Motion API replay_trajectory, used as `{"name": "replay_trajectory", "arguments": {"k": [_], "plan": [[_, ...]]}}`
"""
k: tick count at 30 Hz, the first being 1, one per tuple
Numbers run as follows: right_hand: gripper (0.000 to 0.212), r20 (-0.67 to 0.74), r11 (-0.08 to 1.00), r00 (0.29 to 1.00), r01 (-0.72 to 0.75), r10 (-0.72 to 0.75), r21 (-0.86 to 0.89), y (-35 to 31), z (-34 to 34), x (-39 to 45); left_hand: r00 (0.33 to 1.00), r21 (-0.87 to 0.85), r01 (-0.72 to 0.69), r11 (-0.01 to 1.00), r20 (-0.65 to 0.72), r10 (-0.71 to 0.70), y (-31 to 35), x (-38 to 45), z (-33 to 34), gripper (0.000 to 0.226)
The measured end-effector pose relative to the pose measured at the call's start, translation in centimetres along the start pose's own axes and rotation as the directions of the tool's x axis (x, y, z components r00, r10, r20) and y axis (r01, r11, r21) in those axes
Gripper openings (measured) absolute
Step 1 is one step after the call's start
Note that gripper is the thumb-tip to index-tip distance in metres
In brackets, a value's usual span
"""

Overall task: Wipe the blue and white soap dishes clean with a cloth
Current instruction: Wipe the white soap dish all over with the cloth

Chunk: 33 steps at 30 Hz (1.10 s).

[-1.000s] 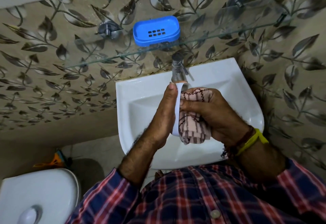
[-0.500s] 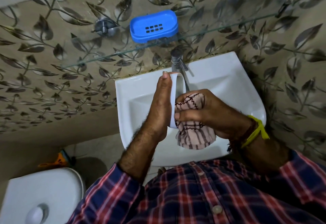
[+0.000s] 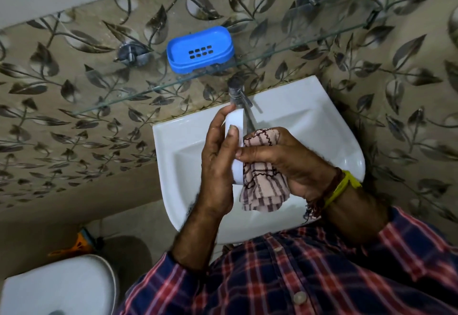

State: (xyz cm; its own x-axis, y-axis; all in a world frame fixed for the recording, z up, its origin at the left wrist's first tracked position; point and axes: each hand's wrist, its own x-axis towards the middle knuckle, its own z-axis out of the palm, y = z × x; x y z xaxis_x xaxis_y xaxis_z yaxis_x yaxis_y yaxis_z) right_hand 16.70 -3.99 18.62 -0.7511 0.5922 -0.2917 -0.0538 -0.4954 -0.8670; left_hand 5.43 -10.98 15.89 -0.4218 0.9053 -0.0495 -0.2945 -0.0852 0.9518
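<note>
Over the sink, my left hand (image 3: pixel 218 163) holds the white soap dish (image 3: pixel 235 122) on edge, thumb across its rim. Against the dish's right face my right hand (image 3: pixel 280 163) presses a pink cloth with dark stripes (image 3: pixel 262 181); the cloth's loose end hangs below my fingers. Most of the white dish is hidden between my hands. The blue soap dish (image 3: pixel 200 49), with drain slots in its floor, rests upright on the glass shelf (image 3: pixel 272 49) above the tap, apart from both hands.
A white wall-hung sink (image 3: pixel 322 126) with a metal tap (image 3: pixel 239 96) lies under my hands. The glass shelf juts out from the leaf-patterned tile wall above it. A white toilet lid (image 3: pixel 57 287) sits at lower left, an orange object (image 3: pixel 79 243) on the floor behind it.
My left hand has turned so its thumb now shows across the white dish. My right hand and the cloth have slid down along the dish's face. The view has shifted slightly.
</note>
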Motion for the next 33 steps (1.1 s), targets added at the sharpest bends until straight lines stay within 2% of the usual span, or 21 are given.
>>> {"name": "replay_trajectory", "arguments": {"k": [3, 6, 8, 10, 12, 17, 20, 22, 24, 26, 27, 29, 30, 32, 33], "plan": [[0.008, 0.008, 1.000, 1.000, 0.020, -0.020, 0.008, 0.3, 0.1, 0.1, 0.998, -0.061, 0.036, 0.998, -0.048, -0.039, 0.1, 0.5, 0.2, 0.039], [0.018, 0.065, 0.996, 0.997, 0.047, -0.042, -0.075, 0.3, 0.1, -0.4, 0.996, -0.066, 0.063, 0.996, -0.058, -0.067, -0.1, 0.7, 0.0, 0.037], [0.017, 0.090, 0.994, 0.995, 0.048, -0.039, -0.101, 0.3, -0.3, -0.5, 0.994, -0.069, 0.087, 0.994, -0.066, -0.091, -0.2, 0.7, 0.0, 0.038], [0.011, 0.094, 0.999, 0.995, 0.036, -0.032, -0.041, 0.3, -0.5, -0.2, 0.990, -0.071, 0.127, 0.989, -0.049, -0.131, 0.0, 0.8, 0.0, 0.037], [0.016, 0.084, 0.999, 0.996, 0.033, -0.034, 0.006, 0.5, -0.4, 0.2, 0.987, -0.070, 0.153, 0.986, -0.041, -0.156, 0.4, 1.2, -0.1, 0.036], [0.013, 0.162, 0.979, 0.982, 0.122, -0.095, -0.165, 0.7, -0.6, 0.3, 0.981, 0.002, 0.135, 0.991, -0.143, -0.134, 0.4, 1.2, -0.2, 0.032], [0.022, 0.096, 0.977, 0.990, 0.123, -0.108, -0.175, 0.8, -0.2, 0.3, 0.973, 0.031, 0.174, 0.984, -0.158, -0.167, 0.2, 1.0, -0.1, 0.032], [0.012, 0.004, 0.993, 0.996, 0.084, -0.084, -0.088, 0.6, 0.3, 0.5, 0.980, 0.067, 0.171, 0.983, -0.114, -0.163, 0.4, 0.7, -0.4, 0.043], [0.027, -0.055, 0.999, 0.998, 0.025, -0.023, 0.039, 0.1, 0.7, 0.7, 0.996, 0.148, 0.073, 0.986, -0.069, -0.064, 0.2, 0.1, -1.0, 0.065], [0.028, -0.039, 0.989, 0.999, -0.027, 0.033, 0.144, -0.3, 0.8, 0.7, 0.991, 0.310, -0.129, 0.942, 0.001, 0.135, -0.7, -0.5, -1.0, 0.079], [0.037, -0.030, 0.986, 0.998, -0.043, 0.048, 0.162, -0.4, 1.0, 0.6, 0.972, 0.360, -0.225, 0.906, 0.024, 0.232, -1.1, -0.6, -0.9, 0.079], [0.051, -0.033, 0.984, 0.997, -0.056, 0.063, 0.171, -0.3, 1.2, 0.5, 0.952, 0.327, -0.281, 0.902, -0.023, 0.305, -1.5, -0.2, -0.6, 0.076], [0.046, -0.018, 0.985, 0.999, -0.046, 0.049, 0.164, -0.3, 1.4, 0.4, 0.949, 0.314, -0.280, 0.907, -0.052, 0.311, -1.5, 0.0, -0.4, 0.076], [0.008, -0.010, 0.995, 1.000, 0.005, -0.004, 0.098, 0.0, 1.1, 0.2, 0.959, 0.277, -0.252, 0.927, -0.059, 0.278, -1.6, 0.1, -0.4, 0.079], [0.018, -0.001, 0.997, 0.999, 0.041, -0.041, 0.064, 0.3, 0.9, 0.2, 0.966, 0.255, -0.228, 0.940, -0.061, 0.251, -1.6, -0.1, -0.5, 0.079]]}}
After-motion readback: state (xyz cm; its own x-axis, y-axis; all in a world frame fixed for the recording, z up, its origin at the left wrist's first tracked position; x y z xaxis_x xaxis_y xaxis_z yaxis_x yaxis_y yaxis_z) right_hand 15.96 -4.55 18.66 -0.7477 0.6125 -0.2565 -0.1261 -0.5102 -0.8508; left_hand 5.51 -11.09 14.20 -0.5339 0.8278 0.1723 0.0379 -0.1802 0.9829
